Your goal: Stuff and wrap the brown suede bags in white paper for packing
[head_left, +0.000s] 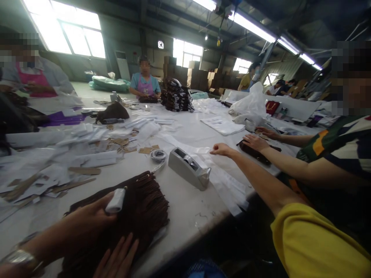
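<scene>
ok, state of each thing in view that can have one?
Brown fringed piece: lying on the table, fringe loose
Tape dispenser: standing on the table
Thin coil: wound up
White plastic bag: crumpled
Glossy dark packs: stacked
Cardboard boxes: stacked, flaps unclear
Ceiling lights: on

Fringed brown piece (145,200) before me: cloth, matt, suede-like, rough along the strands. Small white roll (116,200) I hold: smooth, faint sheen; paper or plastic, I cannot tell. My wristwatch (21,257): metal, shiny. Tape dispenser (185,170): grey plastic, smooth, low sheen. Tabletop (185,216): smooth, white, softly reflective. Card strips (84,170): brown, matt. Stacked packs (176,97): clear plastic film, glossy. Large bag (252,101): thin plastic, crinkled, translucent. Yellow sleeve (313,235): cloth, matt.
</scene>
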Available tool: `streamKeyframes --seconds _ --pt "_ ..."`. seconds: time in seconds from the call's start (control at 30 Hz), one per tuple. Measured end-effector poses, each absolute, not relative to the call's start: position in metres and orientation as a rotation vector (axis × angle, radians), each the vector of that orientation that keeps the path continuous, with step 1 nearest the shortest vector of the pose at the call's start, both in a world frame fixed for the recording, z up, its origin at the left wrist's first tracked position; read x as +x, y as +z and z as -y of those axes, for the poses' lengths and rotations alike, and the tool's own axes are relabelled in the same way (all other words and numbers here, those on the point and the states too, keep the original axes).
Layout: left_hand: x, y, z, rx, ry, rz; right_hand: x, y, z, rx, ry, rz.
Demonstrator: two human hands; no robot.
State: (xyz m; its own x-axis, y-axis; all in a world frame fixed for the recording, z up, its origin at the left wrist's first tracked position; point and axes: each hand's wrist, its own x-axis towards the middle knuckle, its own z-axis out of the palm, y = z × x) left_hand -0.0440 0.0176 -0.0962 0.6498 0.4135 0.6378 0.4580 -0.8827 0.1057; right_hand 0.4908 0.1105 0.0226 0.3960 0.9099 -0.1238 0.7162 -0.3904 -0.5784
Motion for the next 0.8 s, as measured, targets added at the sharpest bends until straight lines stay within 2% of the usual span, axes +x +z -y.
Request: streamKeyframes --seconds 0.17,0.33,0.43,0.57,0.7,0.8 --pt "-0.041 -0.059 -0.096 -2.822 -1.014 0.914 0.441 0.071 -0.114 -1.927 0.773 1.348" --pt "-0.043 -0.045 -0.127 -2.829 -0.983 1.094 0.33 0.096 -0.08 -1.301 1.288 1.25" --pt "-0.039 -0.049 -0.108 -2.773 -0.997 1.141 0.257 0.077 -0.04 -1.053 1.547 1.195" --pt "-0.036 -0.059 -0.04 -2.696 -1.076 1.156 0.191 0.03 -0.001 -0.95 1.823 0.958" --pt "-0.032 -0.062 0.02 -2.514 -1.189 1.249 0.167 0.005 0.014 -0.959 1.873 0.769" --pt "-0.028 -0.064 0.031 -2.525 -1.18 1.214 0.162 0.001 0.018 -0.968 1.848 0.782"
